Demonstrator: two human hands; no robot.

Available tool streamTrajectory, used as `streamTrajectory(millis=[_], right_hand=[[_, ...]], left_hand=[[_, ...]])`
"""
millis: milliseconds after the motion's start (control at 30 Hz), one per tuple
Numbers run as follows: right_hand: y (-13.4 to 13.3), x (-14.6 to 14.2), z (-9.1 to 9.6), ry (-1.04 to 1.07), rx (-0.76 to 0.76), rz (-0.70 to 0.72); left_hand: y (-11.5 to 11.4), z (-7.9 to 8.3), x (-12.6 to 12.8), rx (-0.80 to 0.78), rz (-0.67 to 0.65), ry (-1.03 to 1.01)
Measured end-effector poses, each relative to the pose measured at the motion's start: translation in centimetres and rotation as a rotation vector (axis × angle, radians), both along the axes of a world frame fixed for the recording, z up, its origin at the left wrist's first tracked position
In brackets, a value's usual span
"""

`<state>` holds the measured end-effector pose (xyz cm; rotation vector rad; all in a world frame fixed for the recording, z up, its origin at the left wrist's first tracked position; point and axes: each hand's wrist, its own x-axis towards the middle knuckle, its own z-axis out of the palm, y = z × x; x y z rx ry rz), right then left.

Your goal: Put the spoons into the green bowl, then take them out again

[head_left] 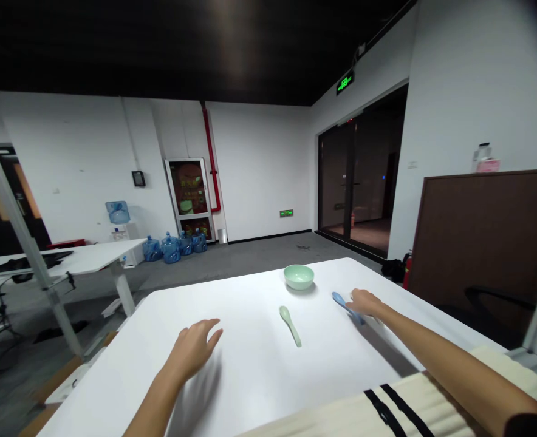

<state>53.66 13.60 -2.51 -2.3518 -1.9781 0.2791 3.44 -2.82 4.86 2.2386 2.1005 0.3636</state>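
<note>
My left hand (194, 347) is over the left part of the white table (250, 376), thumb and fingers apart, holding nothing. My right hand (366, 302) is at the right side, its fingers curled down beside a blue spoon (340, 298). The hand partly covers the spoon's handle. A small pale edge shows at the right fingertips; what it belongs to is hidden. Between the hands, a light green spoon (290, 325) lies with its bowl end away from me. Farther back, a light green bowl (299, 277) stands upright near the far edge.
Cream cloth with black stripes (387, 413) lies along the near edge, under my right forearm. Another white table (113, 252) with a metal post stands left. Blue water bottles (171, 249) are on the floor behind. A brown cabinet (482, 243) stands right.
</note>
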Motion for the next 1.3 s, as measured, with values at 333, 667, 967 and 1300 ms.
streamTrajectory(millis=[333, 667, 967, 1300], right_hand=[[0.0, -0.8, -0.9, 0.046, -0.046, -0.004], [-0.8, -4.2, 2.1, 0.127, -0.036, 0.067], [-3.4, -8.5, 3.0, 0.121, -0.06, 0.163], [-5.1, -9.3, 2.7, 0.095, -0.09, 0.134]], left_hand=[[-0.2, 0.3, 0.2, -0.004, -0.005, -0.002], [-0.3, 0.3, 0.1, -0.006, -0.018, -0.001], [-0.3, 0.2, 0.0, -0.008, -0.019, 0.012], [-0.3, 0.4, 0.2, -0.008, -0.024, 0.017]])
